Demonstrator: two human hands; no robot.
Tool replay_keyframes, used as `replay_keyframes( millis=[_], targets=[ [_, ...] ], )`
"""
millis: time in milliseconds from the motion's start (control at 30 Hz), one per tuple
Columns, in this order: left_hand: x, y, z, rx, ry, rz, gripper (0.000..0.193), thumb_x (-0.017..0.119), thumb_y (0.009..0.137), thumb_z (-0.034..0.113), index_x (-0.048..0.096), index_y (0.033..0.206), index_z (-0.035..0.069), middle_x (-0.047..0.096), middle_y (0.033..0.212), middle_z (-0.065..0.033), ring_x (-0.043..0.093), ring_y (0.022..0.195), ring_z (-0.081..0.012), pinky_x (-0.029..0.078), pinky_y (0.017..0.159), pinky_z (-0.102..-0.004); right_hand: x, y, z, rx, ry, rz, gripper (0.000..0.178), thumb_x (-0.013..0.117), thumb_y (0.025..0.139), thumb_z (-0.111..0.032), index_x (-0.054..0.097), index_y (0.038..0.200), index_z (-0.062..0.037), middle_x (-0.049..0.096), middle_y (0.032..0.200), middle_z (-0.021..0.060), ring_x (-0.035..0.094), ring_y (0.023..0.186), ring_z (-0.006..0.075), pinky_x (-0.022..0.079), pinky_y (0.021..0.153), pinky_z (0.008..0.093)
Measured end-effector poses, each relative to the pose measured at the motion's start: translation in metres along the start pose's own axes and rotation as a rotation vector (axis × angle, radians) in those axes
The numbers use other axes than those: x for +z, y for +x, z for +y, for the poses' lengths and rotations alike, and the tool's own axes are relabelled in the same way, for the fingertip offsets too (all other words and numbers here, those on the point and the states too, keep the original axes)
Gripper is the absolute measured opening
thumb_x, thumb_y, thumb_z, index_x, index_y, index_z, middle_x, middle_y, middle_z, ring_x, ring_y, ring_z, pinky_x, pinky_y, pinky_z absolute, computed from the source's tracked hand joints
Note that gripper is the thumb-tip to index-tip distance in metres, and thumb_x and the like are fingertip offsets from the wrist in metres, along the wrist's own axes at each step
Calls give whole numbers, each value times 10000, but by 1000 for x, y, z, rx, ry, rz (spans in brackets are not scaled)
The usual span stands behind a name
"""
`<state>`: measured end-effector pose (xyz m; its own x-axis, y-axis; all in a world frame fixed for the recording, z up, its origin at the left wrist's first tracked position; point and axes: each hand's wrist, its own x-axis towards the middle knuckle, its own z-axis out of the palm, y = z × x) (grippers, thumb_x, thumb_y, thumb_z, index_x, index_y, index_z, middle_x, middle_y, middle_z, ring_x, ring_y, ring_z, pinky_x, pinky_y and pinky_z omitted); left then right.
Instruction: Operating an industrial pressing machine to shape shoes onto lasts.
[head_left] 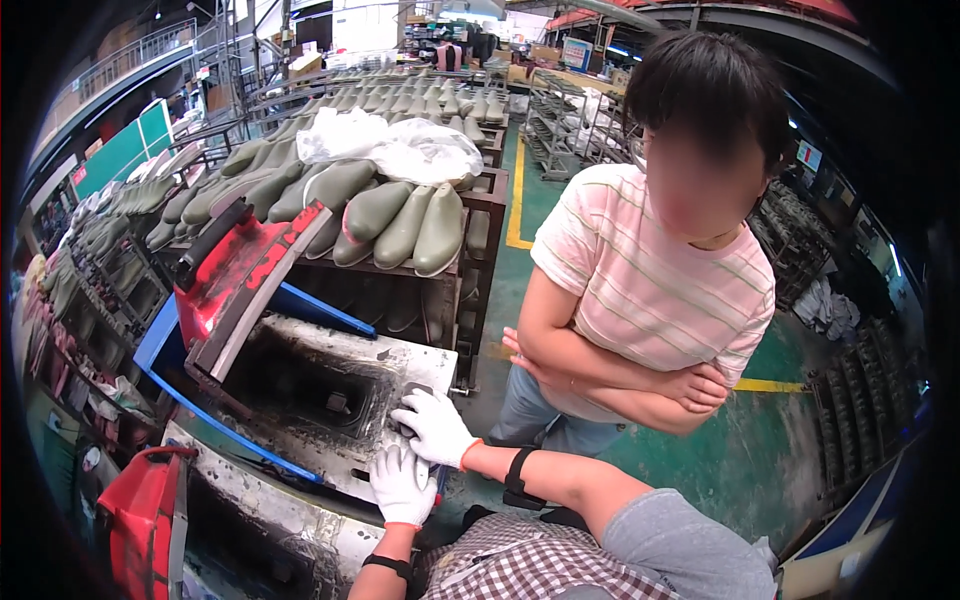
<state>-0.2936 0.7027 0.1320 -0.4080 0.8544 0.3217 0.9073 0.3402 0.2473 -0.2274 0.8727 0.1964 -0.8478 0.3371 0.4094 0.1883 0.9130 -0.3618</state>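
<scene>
My left hand (402,484), in a white glove with an orange cuff, lies on the pale, stained metal top of a machine (345,478). Its fingers are stretched out and point away from me. Just beyond it, my right hand (436,430), gloved the same way, reaches in from the right. Its fingers bend over a small dark flat piece (416,388) at the edge of the metal top; the glove hides most of this piece. Left of my hands, a blackened recess (310,395) is sunk in the machine, under a raised red lid (240,280).
A person (650,290) in a striped shirt stands close on the right with folded arms. Behind the machine, a rack (480,215) carries rows of olive-green boot-shaped forms (380,222) and white plastic sheeting (395,145). A second red lid (140,520) stands at lower left. Blue bars (240,440) frame the machine.
</scene>
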Motion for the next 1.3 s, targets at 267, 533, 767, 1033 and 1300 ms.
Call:
replay_keyframes(
  millis=[267, 533, 767, 1033, 1300],
  targets=[
    [3, -3, -2, -27, -29, -20, 691, 776, 798, 446, 647, 1388, 109, 574, 1447, -190, 465, 1414, -439, 329, 1210, -607, 2, -1, -2, -3, -18, 20, 458, 697, 795, -141, 719, 1251, -104, 630, 1255, 162, 559, 1287, 359, 385, 1140, 529],
    [5, -4, -4, -30, -26, -6, 694, 776, 812, 474, 648, 1389, 110, 580, 1435, -190, 469, 1406, -440, 327, 1209, -611, 5, 0, 0, -2, 0, 17, 465, 707, 790, -148, 717, 1252, -102, 628, 1263, 171, 558, 1288, 366, 386, 1139, 534],
    [5, 0, -2, -22, -15, 8, 662, 764, 812, 441, 657, 1369, 100, 592, 1440, -189, 482, 1405, -436, 322, 1217, -606, 2, 0, -1, 13, 3, -6, 479, 725, 777, -162, 723, 1253, -108, 640, 1278, 157, 547, 1307, 358, 379, 1161, 526],
    [1, -7, -1, -40, 2, -15, 717, 755, 824, 467, 640, 1418, 83, 586, 1472, -194, 488, 1409, -425, 328, 1216, -594, 0, -2, -4, 0, 25, -7, 433, 709, 783, -152, 730, 1213, -109, 652, 1239, 155, 562, 1277, 355, 396, 1132, 526],
    [3, 1, -5, -23, -32, 37, 651, 765, 806, 435, 663, 1343, 81, 593, 1413, -196, 507, 1347, -427, 368, 1178, -579, -7, 12, -5, -45, 60, 37, 374, 709, 727, -123, 738, 1096, -71, 672, 1115, 152, 629, 1114, 373, 530, 937, 511]
  ],
)
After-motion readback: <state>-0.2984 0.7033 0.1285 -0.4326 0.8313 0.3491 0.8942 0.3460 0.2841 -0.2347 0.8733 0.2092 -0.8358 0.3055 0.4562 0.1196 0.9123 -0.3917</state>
